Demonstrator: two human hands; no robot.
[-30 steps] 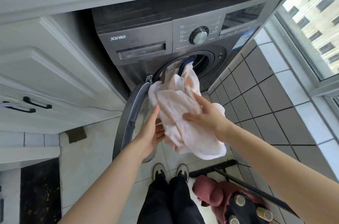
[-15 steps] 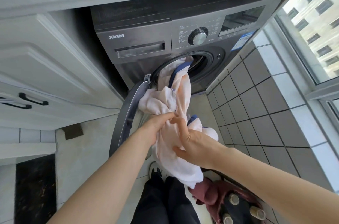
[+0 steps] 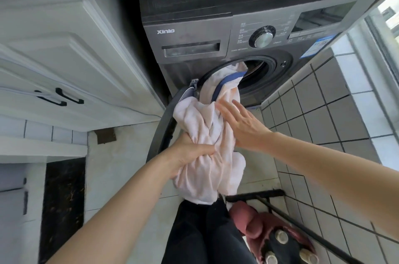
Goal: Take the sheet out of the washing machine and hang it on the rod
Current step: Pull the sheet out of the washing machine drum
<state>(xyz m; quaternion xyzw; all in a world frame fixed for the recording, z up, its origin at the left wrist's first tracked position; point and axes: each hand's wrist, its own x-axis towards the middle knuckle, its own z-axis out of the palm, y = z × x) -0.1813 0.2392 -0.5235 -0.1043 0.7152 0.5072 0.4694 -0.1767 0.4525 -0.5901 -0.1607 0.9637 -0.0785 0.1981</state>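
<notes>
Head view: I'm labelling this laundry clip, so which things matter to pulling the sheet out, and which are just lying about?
In the job:
sheet
washing machine
left hand, gripping the sheet
right hand, fingers straight, against the sheet

Lying about:
cabinet handles
dark red cloth on the floor
black bar

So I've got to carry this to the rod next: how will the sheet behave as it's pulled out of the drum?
Probably floppy: the sheet bunches into folds where the left hand grips it and sags below. Its upper end is inside the washing machine drum, so more will likely trail out. The hanging end may drag near the floor; the open right hand could gather it.
</notes>
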